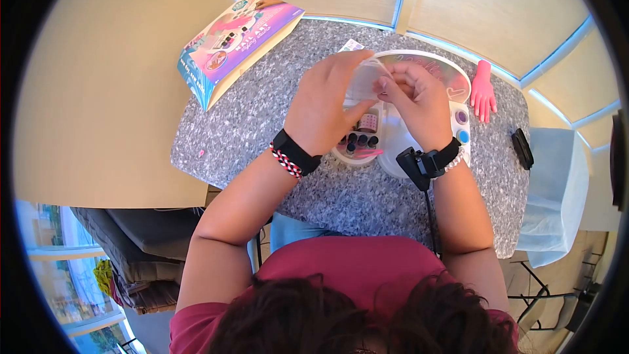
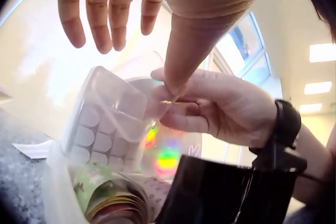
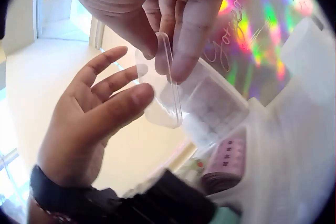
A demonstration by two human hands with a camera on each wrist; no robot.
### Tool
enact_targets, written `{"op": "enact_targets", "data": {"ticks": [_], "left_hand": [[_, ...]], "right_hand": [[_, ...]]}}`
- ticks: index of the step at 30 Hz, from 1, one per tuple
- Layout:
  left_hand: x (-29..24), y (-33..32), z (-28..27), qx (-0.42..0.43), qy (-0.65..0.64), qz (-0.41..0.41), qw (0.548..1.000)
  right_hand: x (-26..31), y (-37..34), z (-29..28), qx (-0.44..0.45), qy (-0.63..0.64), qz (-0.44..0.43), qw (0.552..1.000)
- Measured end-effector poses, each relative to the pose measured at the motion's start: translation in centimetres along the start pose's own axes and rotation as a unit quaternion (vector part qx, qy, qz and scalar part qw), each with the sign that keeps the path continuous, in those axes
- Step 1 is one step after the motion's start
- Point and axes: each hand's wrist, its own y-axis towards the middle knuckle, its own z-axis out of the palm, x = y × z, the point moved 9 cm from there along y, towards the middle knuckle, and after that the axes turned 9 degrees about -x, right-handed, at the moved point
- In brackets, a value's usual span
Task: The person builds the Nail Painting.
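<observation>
My right hand (image 1: 419,101) pinches a thin clear plastic lid (image 3: 163,90) between thumb and fingers, held above an open white case (image 1: 396,151). My left hand (image 1: 327,95) is spread beside the lid, fingers apart; its thumb is at or very close to the lid's surface, contact unclear. Beyond the lid, a clear box (image 2: 107,90) of pale rounded pieces stands in the case in the left wrist view. Rolled sticker strips (image 3: 226,163) lie near that box, and small dark bottles (image 1: 362,139) sit in the case's left part.
A nail art box (image 1: 242,39) stands at the table's back left. The case's round iridescent lid (image 1: 452,75), a pink model hand (image 1: 483,92) and paint pots (image 1: 463,136) are on the right. A black object (image 1: 522,149) lies at the right edge.
</observation>
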Motion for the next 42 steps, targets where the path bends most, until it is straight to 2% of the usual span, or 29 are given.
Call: {"op": "enact_targets", "data": {"ticks": [1,2,3,4,5,6,7,9,11,15,23,25,26,27,28,30,31,33,38,41,42], "left_hand": [[0.3,0.0,-0.1,0.0,0.0,0.0,1.0],[1.6,-0.1,-0.4,-0.003,0.001,-0.038,0.999],[2.9,-0.3,-0.6,-0.006,0.002,-0.075,0.997],[3.5,-0.5,-0.6,-0.005,0.001,-0.074,0.997],[5.6,-1.4,0.2,0.032,-0.047,-0.165,0.985],[7.5,-2.6,1.2,0.069,-0.094,-0.255,0.96],[8.3,-3.1,1.4,0.071,-0.095,-0.254,0.96],[9.9,-5.0,3.9,0.149,-0.23,-0.356,0.894],[10.2,-5.4,4.2,0.144,-0.249,-0.353,0.89],[10.0,-5.3,4.1,0.135,-0.269,-0.359,0.883],[11.8,-5.9,5.5,0.127,-0.3,-0.373,0.869],[11.9,-5.3,5.3,0.113,-0.318,-0.387,0.858],[12.2,-4.0,4.3,0.117,-0.183,-0.333,0.917],[12.3,-2.8,3.5,0.119,-0.043,-0.273,0.954],[13.1,-2.3,3.6,0.118,-0.041,-0.273,0.954],[13.7,-0.3,3.1,0.086,0.114,-0.164,0.976],[14.2,0.2,3.4,0.081,0.114,-0.164,0.976],[15.6,0.3,5.2,0.171,0.205,-0.195,0.944],[17.6,0.7,7.6,0.193,0.206,-0.18,0.942],[19.1,0.5,7.8,0.201,0.163,-0.203,0.945],[19.9,0.0,7.8,0.215,0.117,-0.246,0.938]], "right_hand": [[0.4,0.0,-0.3,-0.014,-0.083,-0.057,0.995],[1.1,0.0,-0.5,-0.029,-0.165,-0.114,0.979],[1.2,0.1,-0.6,-0.03,-0.166,-0.115,0.979],[2.3,-0.1,-0.3,-0.023,-0.219,-0.176,0.96],[3.1,-0.5,0.2,-0.017,-0.27,-0.235,0.933],[3.2,-0.6,0.2,-0.019,-0.271,-0.235,0.933],[3.1,-0.6,0.3,-0.029,-0.265,-0.227,0.937],[2.8,-0.6,0.2,-0.039,-0.259,-0.219,0.94],[2.0,-0.7,0.6,-0.029,-0.315,-0.238,0.918],[1.8,-0.9,1.0,-0.026,-0.312,-0.262,0.913],[2.2,-1.2,1.4,-0.023,-0.431,-0.284,0.856],[2.4,-1.1,1.1,-0.015,-0.421,-0.283,0.862],[2.5,-1.2,1.0,-0.007,-0.411,-0.28,0.867],[2.8,-1.3,0.8,-0.006,-0.411,-0.28,0.868],[3.3,-1.3,0.6,-0.005,-0.406,-0.278,0.871],[4.6,-1.4,0.6,-0.004,-0.401,-0.281,0.872],[4.9,-1.4,0.3,-0.007,-0.389,-0.254,0.886],[5.5,-1.3,-0.1,-0.009,-0.376,-0.23,0.897],[6.2,-1.3,-0.8,-0.019,-0.363,-0.234,0.902],[6.1,-1.3,-1.0,-0.023,-0.367,-0.241,0.898],[6.1,-1.3,-1.0,-0.023,-0.366,-0.241,0.899]]}}
